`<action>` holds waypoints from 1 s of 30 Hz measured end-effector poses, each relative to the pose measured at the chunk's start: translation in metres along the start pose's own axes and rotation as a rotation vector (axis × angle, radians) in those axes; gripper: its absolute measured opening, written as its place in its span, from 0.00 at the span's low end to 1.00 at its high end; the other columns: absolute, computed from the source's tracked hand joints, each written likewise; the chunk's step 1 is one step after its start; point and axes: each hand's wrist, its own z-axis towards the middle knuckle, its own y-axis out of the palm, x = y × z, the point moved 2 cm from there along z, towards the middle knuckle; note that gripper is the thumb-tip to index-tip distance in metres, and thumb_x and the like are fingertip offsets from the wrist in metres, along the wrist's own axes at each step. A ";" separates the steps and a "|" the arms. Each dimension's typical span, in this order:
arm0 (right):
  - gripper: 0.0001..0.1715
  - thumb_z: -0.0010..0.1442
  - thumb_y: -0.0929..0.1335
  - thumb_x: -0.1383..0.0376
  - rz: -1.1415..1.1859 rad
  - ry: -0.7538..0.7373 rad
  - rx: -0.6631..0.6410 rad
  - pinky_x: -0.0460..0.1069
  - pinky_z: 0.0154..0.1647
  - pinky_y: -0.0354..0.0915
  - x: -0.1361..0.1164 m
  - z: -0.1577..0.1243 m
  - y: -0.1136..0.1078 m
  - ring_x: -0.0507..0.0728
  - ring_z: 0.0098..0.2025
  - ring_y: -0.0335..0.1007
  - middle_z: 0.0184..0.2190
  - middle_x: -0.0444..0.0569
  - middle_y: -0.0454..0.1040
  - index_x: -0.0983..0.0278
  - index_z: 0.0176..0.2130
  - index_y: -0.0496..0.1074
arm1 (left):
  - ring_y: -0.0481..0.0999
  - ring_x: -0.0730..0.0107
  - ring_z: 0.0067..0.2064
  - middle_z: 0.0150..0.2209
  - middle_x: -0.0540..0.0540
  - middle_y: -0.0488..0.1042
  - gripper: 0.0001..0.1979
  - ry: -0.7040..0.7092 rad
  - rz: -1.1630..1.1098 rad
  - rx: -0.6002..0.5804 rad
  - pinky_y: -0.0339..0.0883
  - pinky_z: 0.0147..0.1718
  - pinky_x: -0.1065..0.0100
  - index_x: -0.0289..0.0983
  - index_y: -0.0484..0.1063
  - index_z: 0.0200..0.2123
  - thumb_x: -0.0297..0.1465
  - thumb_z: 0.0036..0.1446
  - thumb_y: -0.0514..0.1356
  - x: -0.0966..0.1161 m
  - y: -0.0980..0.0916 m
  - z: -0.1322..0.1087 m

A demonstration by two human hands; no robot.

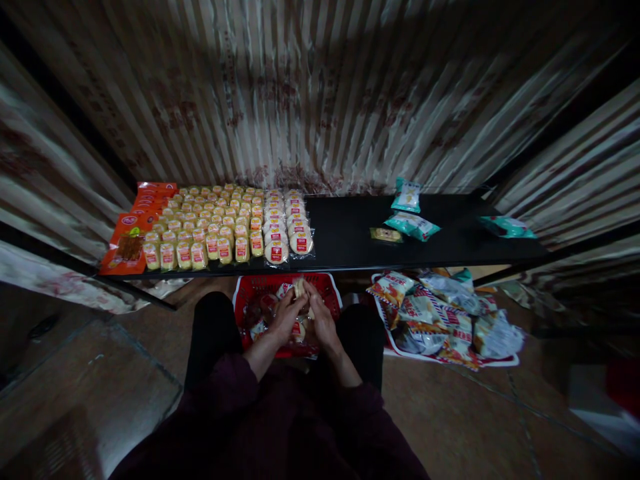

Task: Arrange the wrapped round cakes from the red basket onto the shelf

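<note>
Over a red basket (239, 303) between my knees, both my hands hold one small round wrapped pastry (299, 288). My left hand (286, 316) grips it from the left, and my right hand (320, 313) closes on it from the right. Below them in the basket lie more wrapped snacks (299, 331), partly hidden by my hands and dim. Just ahead, on the black shelf (345, 250), two columns of flat round pastries in clear wrappers (277, 252) with red labels run back from the front edge.
Left of the columns stand rows of small yellow wrapped cakes (199, 253), then orange packets (125, 240). Teal packets (413, 225) and a small wrapped bar (386, 235) lie on the shelf's right part. A second basket (395, 343) heaped with snack bags (440, 313) sits right of my knee.
</note>
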 end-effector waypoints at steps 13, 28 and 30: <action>0.18 0.53 0.69 0.58 0.066 -0.028 0.119 0.55 0.51 0.65 0.004 -0.002 0.002 0.58 0.45 0.71 0.43 0.47 0.76 0.57 0.44 0.75 | 0.76 0.62 0.39 0.37 0.41 0.78 0.15 -0.136 -0.239 0.019 0.69 0.36 0.66 0.33 0.73 0.36 0.38 0.49 0.60 0.014 -0.006 -0.002; 0.27 0.54 0.69 0.52 -0.477 -0.258 0.058 0.63 0.64 0.47 -0.008 -0.008 0.004 0.65 0.63 0.53 0.57 0.51 0.67 0.57 0.52 0.72 | 0.75 0.61 0.45 0.37 0.43 0.78 0.21 -0.051 -0.336 -0.005 0.66 0.45 0.65 0.35 0.73 0.37 0.39 0.39 0.68 -0.001 0.005 0.000; 0.30 0.52 0.70 0.51 -0.510 -0.261 0.027 0.63 0.64 0.47 -0.007 -0.008 0.005 0.66 0.63 0.52 0.58 0.51 0.66 0.57 0.53 0.71 | 0.75 0.61 0.45 0.37 0.43 0.78 0.21 -0.037 -0.346 0.000 0.66 0.46 0.64 0.34 0.73 0.37 0.40 0.39 0.68 -0.002 0.006 0.000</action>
